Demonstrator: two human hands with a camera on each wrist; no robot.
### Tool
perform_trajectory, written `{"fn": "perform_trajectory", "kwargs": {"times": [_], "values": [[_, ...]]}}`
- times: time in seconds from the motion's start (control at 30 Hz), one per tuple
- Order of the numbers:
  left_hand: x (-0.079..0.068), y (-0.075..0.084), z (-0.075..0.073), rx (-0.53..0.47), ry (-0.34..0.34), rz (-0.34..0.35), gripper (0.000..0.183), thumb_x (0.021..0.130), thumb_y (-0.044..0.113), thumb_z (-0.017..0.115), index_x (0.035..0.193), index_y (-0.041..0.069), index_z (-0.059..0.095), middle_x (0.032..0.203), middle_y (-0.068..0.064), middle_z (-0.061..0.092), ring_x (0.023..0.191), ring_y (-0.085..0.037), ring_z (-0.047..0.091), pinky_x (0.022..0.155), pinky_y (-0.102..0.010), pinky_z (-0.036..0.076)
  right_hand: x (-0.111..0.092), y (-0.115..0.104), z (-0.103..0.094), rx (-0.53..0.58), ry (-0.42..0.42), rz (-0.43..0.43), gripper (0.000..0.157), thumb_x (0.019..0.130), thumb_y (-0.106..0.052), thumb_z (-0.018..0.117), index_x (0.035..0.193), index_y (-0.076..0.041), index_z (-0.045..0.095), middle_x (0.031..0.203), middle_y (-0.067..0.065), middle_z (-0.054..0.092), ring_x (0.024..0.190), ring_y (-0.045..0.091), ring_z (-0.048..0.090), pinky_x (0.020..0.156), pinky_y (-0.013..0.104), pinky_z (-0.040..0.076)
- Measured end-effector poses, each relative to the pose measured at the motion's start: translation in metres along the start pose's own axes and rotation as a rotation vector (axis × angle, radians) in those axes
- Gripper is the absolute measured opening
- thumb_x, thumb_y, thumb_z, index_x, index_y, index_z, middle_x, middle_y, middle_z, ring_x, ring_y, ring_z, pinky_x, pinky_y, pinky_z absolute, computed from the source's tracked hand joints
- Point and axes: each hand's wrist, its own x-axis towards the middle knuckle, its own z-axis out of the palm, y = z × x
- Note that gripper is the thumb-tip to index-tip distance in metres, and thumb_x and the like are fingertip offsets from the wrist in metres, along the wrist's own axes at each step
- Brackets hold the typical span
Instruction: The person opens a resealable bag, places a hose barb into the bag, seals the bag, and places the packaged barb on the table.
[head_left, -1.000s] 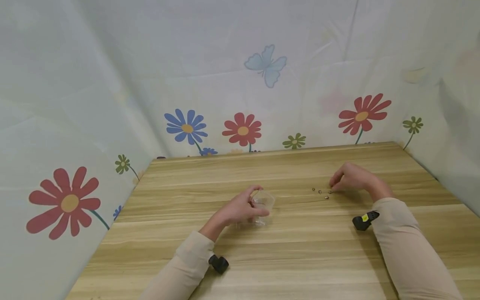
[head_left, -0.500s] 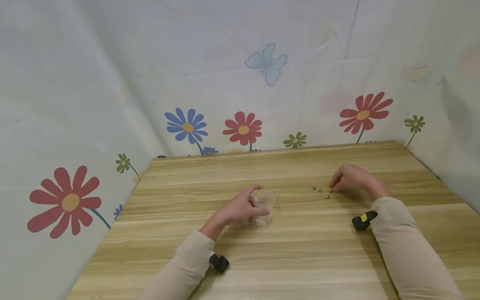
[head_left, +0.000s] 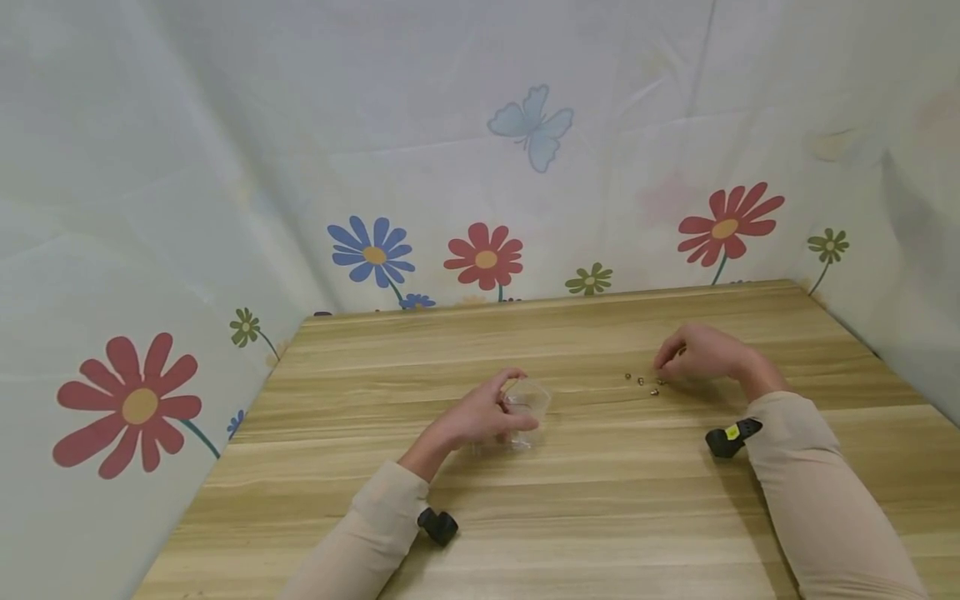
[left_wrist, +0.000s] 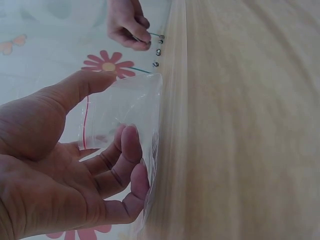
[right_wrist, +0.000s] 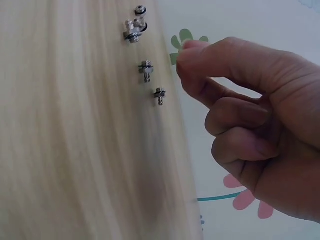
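My left hand [head_left: 476, 417] holds a clear plastic zip bag [left_wrist: 120, 112], which has a red line along its opening. In the left wrist view the thumb lies at the bag's upper edge and the bent fingers are against its lower side. My right hand [head_left: 705, 354] hovers by several small metal fittings [head_left: 641, 381] with dark rings. Up close in the right wrist view, the fittings [right_wrist: 146, 70] lie loose on the table, beside the fingertips. Thumb and index finger meet at their tips there, other fingers curled; whether something tiny is between them is hidden.
The wood-grain table [head_left: 585, 517] ends at a pale cloth backdrop [head_left: 420, 125] printed with flowers and a butterfly. Black wrist cameras sit at the left cuff [head_left: 393, 492] and right cuff [head_left: 787, 421].
My right hand has shifted very slightly at the fittings, its fingertips a little further left. My left hand and the bag stay put.
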Motion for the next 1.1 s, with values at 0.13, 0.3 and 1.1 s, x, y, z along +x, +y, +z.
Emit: {"fn": "perform_trajectory", "kwargs": {"times": [0.13,0.3,1.1], "values": [[0.0,0.001,0.0,0.003,0.003,-0.004,0.08,0.086,0.029,0.082,0.15,0.017,0.036,0.09,-0.012,0.061,0.07,-0.025,0.06,0.06,-0.032,0.046,0.0,-0.008,-0.003,0.036,0.013,-0.031,0.014,0.091,-0.01,0.07,0.103,-0.008,0.078,0.099,0.003,0.07,0.09,0.024,0.056,0.079,0.038,0.047],[0.0,-0.001,0.0,-0.004,0.0,-0.002,0.08,0.086,0.028,0.081,0.15,0.016,0.035,0.093,-0.013,0.06,0.071,-0.026,0.061,0.061,-0.032,0.047,0.002,-0.023,-0.003,0.07,0.025,-0.08,0.015,0.092,-0.015,0.072,0.105,-0.008,0.077,0.099,0.002,0.07,0.086,0.023,0.055,0.075,0.037,0.046],[0.0,0.0,0.0,0.028,0.003,-0.007,0.081,0.085,0.033,0.081,0.151,0.018,0.035,0.094,-0.012,0.062,0.074,-0.024,0.061,0.062,-0.033,0.048,0.019,-0.095,0.027,0.136,0.03,-0.399,0.008,0.093,-0.015,0.073,0.097,-0.018,0.079,0.093,-0.003,0.071,0.066,0.016,0.05,0.056,0.027,0.041]]}}
